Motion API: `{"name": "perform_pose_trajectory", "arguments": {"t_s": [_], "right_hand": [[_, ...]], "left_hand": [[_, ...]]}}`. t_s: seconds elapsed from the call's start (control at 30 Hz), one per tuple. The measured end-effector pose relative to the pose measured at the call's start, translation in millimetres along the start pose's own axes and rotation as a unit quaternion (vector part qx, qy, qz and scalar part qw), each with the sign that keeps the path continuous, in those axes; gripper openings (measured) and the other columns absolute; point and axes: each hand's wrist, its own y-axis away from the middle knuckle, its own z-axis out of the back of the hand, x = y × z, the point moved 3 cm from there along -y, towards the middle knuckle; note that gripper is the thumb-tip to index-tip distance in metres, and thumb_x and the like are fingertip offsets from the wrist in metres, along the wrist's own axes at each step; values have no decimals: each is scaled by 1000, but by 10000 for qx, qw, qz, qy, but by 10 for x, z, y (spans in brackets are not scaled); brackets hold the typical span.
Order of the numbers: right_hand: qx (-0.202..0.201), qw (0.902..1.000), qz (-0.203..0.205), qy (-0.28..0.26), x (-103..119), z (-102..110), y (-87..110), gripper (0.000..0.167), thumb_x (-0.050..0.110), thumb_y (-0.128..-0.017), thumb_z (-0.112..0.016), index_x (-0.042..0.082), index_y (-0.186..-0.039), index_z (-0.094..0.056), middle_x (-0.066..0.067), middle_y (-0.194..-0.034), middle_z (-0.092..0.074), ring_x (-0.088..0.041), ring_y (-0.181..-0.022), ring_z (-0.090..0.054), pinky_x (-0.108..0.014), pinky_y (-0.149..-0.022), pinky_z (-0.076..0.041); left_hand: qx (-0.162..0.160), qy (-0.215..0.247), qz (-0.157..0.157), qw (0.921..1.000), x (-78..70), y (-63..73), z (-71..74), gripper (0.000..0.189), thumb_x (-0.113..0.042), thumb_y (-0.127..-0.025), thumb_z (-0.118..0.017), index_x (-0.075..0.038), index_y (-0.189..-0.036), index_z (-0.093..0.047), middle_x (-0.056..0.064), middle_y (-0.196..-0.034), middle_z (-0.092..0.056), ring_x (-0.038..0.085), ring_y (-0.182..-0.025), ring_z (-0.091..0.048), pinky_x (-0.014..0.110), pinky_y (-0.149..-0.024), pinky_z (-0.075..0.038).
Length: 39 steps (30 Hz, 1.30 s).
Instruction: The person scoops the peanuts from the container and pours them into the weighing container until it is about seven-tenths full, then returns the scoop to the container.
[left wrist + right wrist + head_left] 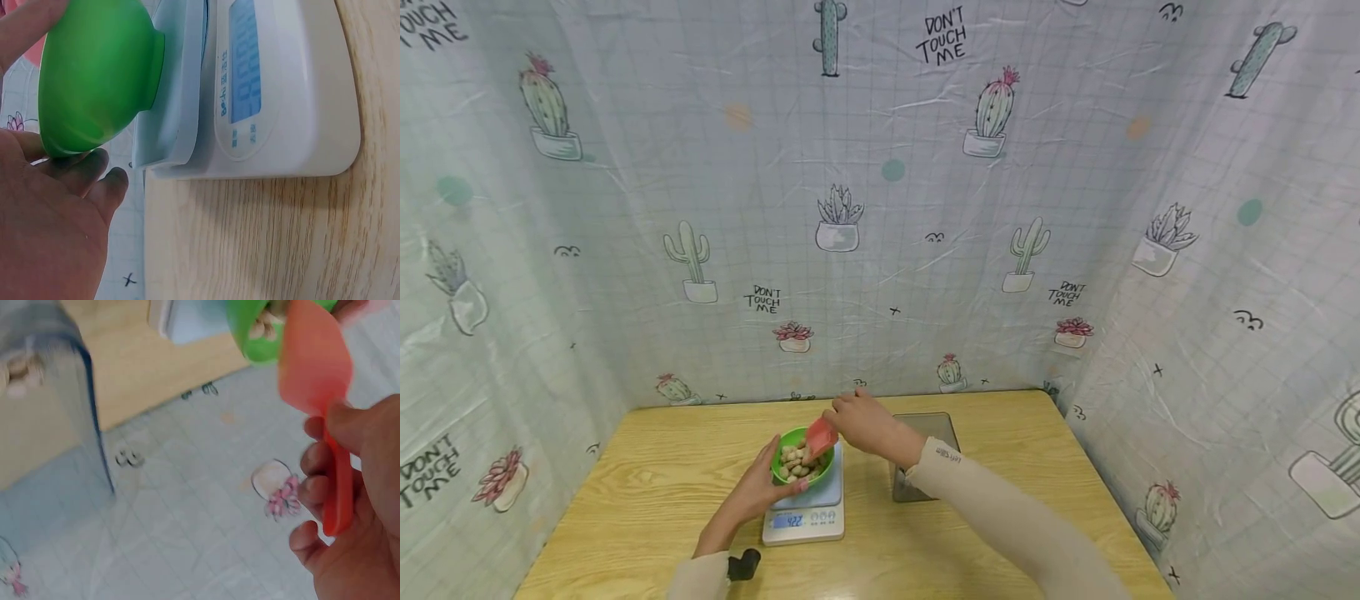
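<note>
Fingers (111, 192) on green bowl (100, 69), white scale (297, 106)

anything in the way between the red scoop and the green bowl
Nothing visible: the red scoop in the right hand reaches over the green bowl, and the left hand holds the bowl's side, leaving the top open.

A green bowl (94, 75) sits upright on the pale blue tray (831, 493) of a white scale (817, 532), its digital display lit. The left hand (758, 490) holds its side. Pale nut-like pieces (793, 463) lie inside. The right hand (867, 427) grips a red scoop (822, 438) by its handle, blade tipped down over the bowl's rim.
</note>
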Motion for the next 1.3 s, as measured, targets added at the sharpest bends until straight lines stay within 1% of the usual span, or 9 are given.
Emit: {"name": "perform_pose_trajectory", "arguments": {"t_s": [0.13,0.3,0.47,0.63,0.8,0.93,1.07,1.17,1.3], "right_hand": [[95,9997,-21,204,-67,69,11,29,20,-101,-57,27,-128,-62,5,-119,-67,-14,-115,-62,-40,-105,-47],[25,9999,-130,0,-163,92,78,26,23,-99,-60,26,-125,-63,5,-118,-66,-14,-115,-61,-37,-103,-48],[-274,9989,-203,-318,-243,58,193,22,25,-101,-56,24,-122,-63,6,-115,-67,-12,-107,-62,-31,-85,-47],[-461,9954,-408,-738,-307,-17,308,23,34,-102,-50,23,-117,-64,5,-107,-67,-13,-99,-63,-31,-78,-45],[-619,9872,-646,-1323,-367,-141,424,22,35,-102,-51,21,-113,-64,5,-100,-65,-13,-92,-60,-31,-74,-43],[-837,9774,-863,-1740,-404,-187,498,20,31,-102,-52,20,-116,-63,4,-99,-66,-15,-93,-61,-33,-77,-46],[-1152,9646,-1034,-2135,-444,-144,565,22,29,-103,-50,18,-117,-64,2,-101,-67,-18,-95,-63,-37,-81,-50],[-1340,9556,-1125,-2372,-476,-89,621,25,30,-103,-49,17,-119,-65,1,-104,-67,-19,-98,-64,-38,-86,-51],[-1505,9527,-1166,-2370,-518,-60,710,25,29,-103,-49,16,-118,-65,1,-105,-68,-19,-100,-64,-39,-88,-52]], "left_hand": [[6,23,-29,10000,-7,11,-4,115,-44,-80,-80,2,-157,-8,31,-160,-14,53,-144,-23,67,-111,-28],[28,84,-42,10000,-17,12,-7,116,-41,-79,-81,3,-156,-7,31,-160,-14,52,-145,-21,66,-111,-28],[65,62,24,10000,-26,25,-8,117,-42,-80,-80,3,-156,-5,32,-160,-13,52,-145,-19,67,-112,-26],[17,-137,21,9999,-48,40,14,111,-46,-85,-73,0,-157,-2,33,-160,-10,55,-144,-20,69,-110,-27],[-187,-278,-152,9993,-128,56,58,107,-46,-88,-70,-2,-158,-2,28,-162,-6,55,-144,-19,69,-110,-27],[-336,-321,-267,9986,-202,63,89,106,-46,-88,-70,-7,-159,-2,24,-164,-3,53,-144,-20,69,-109,-28],[-443,-237,-361,9981,-302,64,125,106,-47,-87,-72,-12,-160,-3,21,-165,0,54,-143,-23,70,-107,-30],[-471,-159,-444,9978,-374,53,141,105,-45,-87,-72,-13,-160,-3,19,-165,1,52,-145,-20,70,-109,-28],[-493,-1,-604,9970,-483,19,121,103,-43,-88,-71,-16,-160,-2,17,-166,0,49,-147,-17,70,-110,-26]]}}
